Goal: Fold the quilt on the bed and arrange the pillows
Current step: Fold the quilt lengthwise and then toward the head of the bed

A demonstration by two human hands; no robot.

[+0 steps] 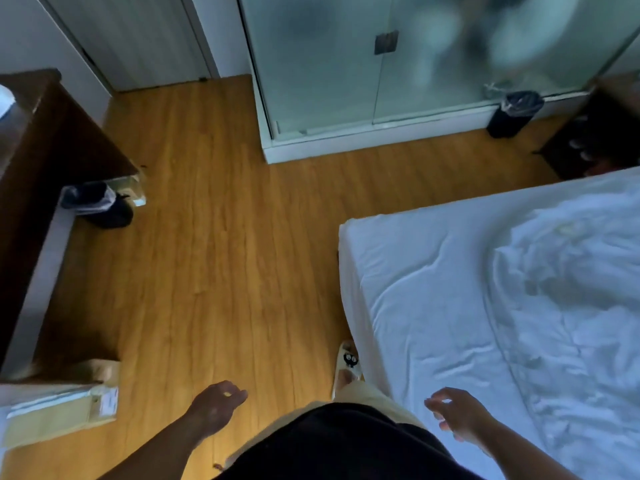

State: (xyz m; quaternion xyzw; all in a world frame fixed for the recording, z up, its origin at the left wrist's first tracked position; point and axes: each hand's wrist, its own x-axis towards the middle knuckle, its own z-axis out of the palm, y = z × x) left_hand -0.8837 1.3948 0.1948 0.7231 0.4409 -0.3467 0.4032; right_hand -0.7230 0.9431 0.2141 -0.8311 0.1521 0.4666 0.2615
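The bed (408, 271) fills the right side, covered by a white sheet. A rumpled white quilt (575, 289) lies bunched on its right part and runs out of the frame. No pillow is in view. My left hand (216, 405) hangs over the wooden floor at the bottom centre, fingers loosely curled, holding nothing. My right hand (457, 415) hovers over the near edge of the bed with relaxed, spread fingers, also empty and apart from the quilt.
A dark wooden desk (41, 174) stands on the left, with a black bin (100, 206) beside it and a cardboard box (59, 414) below. A frosted glass enclosure (346, 81) rises ahead, another bin (516, 112) by it. A slipper (348, 362) lies at the bed's corner. A dark nightstand (595, 133) is at far right.
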